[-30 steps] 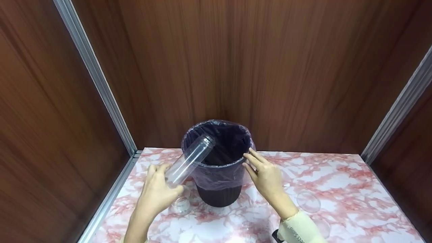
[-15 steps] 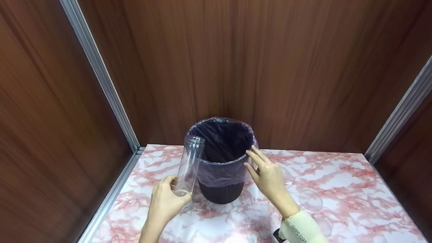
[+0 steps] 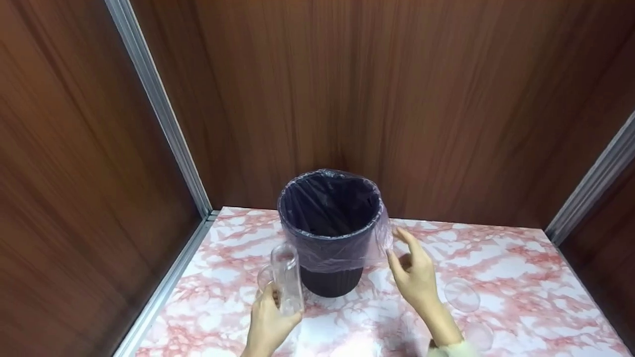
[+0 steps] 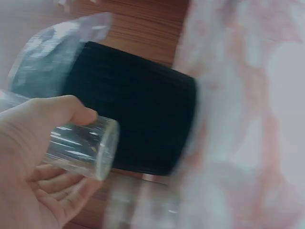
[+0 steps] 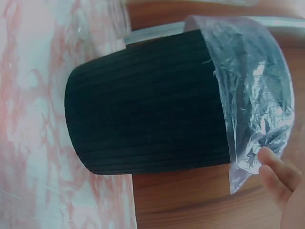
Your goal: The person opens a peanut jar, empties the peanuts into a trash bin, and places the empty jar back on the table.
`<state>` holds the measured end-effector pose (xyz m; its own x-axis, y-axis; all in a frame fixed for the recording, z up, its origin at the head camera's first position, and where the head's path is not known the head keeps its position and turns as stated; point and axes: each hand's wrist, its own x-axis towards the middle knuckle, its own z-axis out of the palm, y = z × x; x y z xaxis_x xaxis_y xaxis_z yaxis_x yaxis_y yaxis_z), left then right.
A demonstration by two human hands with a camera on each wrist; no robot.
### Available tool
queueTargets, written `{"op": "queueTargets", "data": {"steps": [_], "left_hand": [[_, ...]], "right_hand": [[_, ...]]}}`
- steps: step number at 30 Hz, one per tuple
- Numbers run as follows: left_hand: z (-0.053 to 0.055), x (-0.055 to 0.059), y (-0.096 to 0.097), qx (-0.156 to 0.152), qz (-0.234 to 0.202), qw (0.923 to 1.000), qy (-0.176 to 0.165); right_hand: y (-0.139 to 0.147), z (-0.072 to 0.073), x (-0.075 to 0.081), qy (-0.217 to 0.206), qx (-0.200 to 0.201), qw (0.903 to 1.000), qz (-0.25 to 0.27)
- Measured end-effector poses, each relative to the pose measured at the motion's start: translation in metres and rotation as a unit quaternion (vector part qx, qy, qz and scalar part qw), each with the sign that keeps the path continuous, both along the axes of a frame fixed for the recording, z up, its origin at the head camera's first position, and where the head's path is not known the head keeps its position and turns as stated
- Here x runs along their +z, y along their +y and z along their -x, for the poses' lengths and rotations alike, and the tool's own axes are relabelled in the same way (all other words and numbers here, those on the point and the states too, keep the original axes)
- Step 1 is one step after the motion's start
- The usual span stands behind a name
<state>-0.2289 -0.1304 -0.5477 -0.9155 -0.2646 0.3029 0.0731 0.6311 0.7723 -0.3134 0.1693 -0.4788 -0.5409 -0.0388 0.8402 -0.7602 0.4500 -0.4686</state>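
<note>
My left hand [image 3: 270, 320] grips a clear plastic cylinder [image 3: 287, 277] near its lower end, thumb on one side and fingers curled round the other. In the left wrist view the same tube's round end [image 4: 107, 148] pokes out past the thumb. Just beyond stands a black ribbed trash bin [image 3: 332, 283], lined with a thin purple-tinted bag [image 3: 325, 257] folded over its rim. My right hand [image 3: 416, 275] is beside the bin's right side with relaxed fingers and a gap between thumb and forefinger, close to the bag's loose hanging corner [image 5: 238, 180].
Another clear container [image 3: 264, 277] stands at the bin's left, partly behind the held cylinder. Two clear round pieces [image 3: 462, 295] lie on the marbled table [image 3: 521, 277] at right. A brown wood-grain wall [image 3: 347, 99] rises close behind the bin, with metal-framed panels on either side.
The left hand has drawn the cylinder from over the bin's mouth down to the front left, turning it more upright. The right hand has moved off the rim, out to the right.
</note>
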Motion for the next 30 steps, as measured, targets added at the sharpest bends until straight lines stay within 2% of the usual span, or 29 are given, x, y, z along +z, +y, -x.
{"op": "queueTargets", "data": {"steps": [3,7,11,17,23,30], "left_hand": [[-0.001,-0.017,0.002,-0.001,0.014,0.9999,0.003],[0.002,-0.033,0.008,-0.003,0.013,0.9998,0.017],[0.011,-0.048,0.016,-0.015,0.003,0.9995,0.029],[0.017,-0.072,0.029,-0.001,0.013,0.9985,0.053],[0.017,-0.084,0.038,0.009,0.026,0.9981,0.055],[0.015,-0.091,0.039,0.023,0.022,0.9989,0.033]], "right_hand": [[0.002,-0.009,-0.008,-0.044,0.033,0.9983,0.018],[0.005,-0.018,-0.02,-0.09,0.063,0.9937,0.023],[0.011,-0.026,-0.031,-0.129,0.074,0.9886,0.022],[0.024,-0.041,-0.046,-0.185,0.067,0.9804,0.013],[0.032,-0.06,-0.057,-0.233,0.057,0.9702,0.032],[0.033,-0.073,-0.067,-0.302,0.042,0.9515,0.038]]}}
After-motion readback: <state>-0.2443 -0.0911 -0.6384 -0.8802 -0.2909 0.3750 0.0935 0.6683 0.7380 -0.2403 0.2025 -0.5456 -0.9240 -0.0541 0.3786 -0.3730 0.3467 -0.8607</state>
